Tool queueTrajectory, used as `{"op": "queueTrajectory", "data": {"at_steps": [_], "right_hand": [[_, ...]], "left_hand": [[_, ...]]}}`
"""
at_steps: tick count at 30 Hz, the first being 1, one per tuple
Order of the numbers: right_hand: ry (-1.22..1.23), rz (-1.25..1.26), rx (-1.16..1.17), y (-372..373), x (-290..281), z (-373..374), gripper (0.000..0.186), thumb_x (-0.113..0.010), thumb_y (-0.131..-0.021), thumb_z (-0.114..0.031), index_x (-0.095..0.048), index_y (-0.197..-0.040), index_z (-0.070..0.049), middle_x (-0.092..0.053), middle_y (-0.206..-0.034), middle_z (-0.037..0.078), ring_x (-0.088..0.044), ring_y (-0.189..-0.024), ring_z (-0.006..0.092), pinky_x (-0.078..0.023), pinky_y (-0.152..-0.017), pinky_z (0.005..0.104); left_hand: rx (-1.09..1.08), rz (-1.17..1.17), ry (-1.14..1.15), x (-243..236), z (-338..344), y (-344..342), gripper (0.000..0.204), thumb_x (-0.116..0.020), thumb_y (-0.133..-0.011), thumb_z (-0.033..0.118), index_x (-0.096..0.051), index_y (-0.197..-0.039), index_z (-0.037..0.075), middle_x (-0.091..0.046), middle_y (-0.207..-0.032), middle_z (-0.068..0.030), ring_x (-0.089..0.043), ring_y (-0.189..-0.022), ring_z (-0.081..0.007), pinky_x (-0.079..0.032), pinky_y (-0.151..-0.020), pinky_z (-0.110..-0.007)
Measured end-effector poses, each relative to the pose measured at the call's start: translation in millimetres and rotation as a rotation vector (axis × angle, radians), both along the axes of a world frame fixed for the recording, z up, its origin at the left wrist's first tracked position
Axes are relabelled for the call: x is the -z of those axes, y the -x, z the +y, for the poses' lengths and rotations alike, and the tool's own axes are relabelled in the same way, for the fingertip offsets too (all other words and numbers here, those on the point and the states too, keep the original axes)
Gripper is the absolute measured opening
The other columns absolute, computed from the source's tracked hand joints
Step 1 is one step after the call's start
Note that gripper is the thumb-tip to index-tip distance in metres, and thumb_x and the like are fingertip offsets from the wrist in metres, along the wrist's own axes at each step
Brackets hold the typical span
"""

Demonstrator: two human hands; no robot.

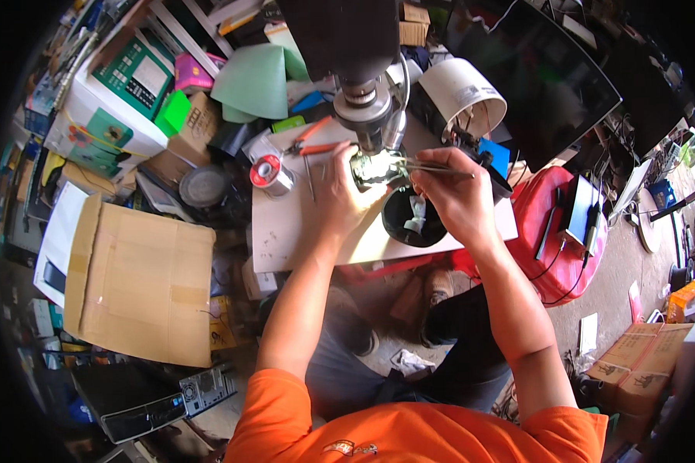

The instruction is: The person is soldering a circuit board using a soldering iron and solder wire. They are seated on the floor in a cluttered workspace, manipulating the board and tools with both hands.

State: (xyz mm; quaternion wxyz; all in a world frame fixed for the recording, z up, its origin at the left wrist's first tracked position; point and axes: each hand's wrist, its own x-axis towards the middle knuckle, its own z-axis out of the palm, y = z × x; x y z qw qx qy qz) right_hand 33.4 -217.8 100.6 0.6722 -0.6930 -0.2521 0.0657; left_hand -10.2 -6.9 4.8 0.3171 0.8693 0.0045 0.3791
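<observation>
Right hand is pinched tight on a pair of slim metal tweezers, tips aimed left at the small lit workpiece sitting directly under the microscope head. Left hand is closed around that workpiece from the near side, thumb and fingers steadying it; exactly what it is I can't make out, the light washes it out. So the piece sits between both hands, at the far edge of the pale work board.

Just below the hands there's a round black cup with something white inside, nearly touching the right wrist. To the left on the board, a spool of solder, and beyond it red-handled pliers lying flat. A thin probe-like tool lies near the left hand's fingers.

Further out: a white cylindrical lamp shade behind the right hand, a red stool with a dark tablet on it to the right, and a big cardboard box well off to the left. Orange sleeves at the bottom edge, forearms reaching up into the work.
</observation>
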Motion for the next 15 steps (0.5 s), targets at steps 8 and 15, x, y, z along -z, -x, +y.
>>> {"op": "queueTrajectory", "data": {"at_steps": [8,15], "right_hand": [[0.186,-0.100,0.065,-8,0,14,0.021,-0.075,-0.092,-0.007,-0.072,-0.111,0.003,-0.078,-0.092,0.014,-0.074,-0.081,0.0154,-0.058,-0.075,0.0302],[0.347,-0.192,0.097,-18,1,22,0.023,-0.076,-0.090,-0.012,-0.072,-0.105,0.006,-0.077,-0.088,0.020,-0.077,-0.075,0.0245,-0.058,-0.070,0.0336]], "left_hand": [[-0.003,0.004,-0.033,1,3,-10,0.090,-0.096,-0.064,0.021,-0.048,-0.138,0.002,-0.056,-0.141,-0.0234,-0.058,-0.126,-0.0446,-0.051,-0.103,-0.049],[-0.003,0.030,0.000,1,3,-8,0.091,-0.097,-0.064,0.021,-0.047,-0.138,0.003,-0.056,-0.142,-0.0225,-0.058,-0.126,-0.0440,-0.051,-0.104,-0.048]]}}
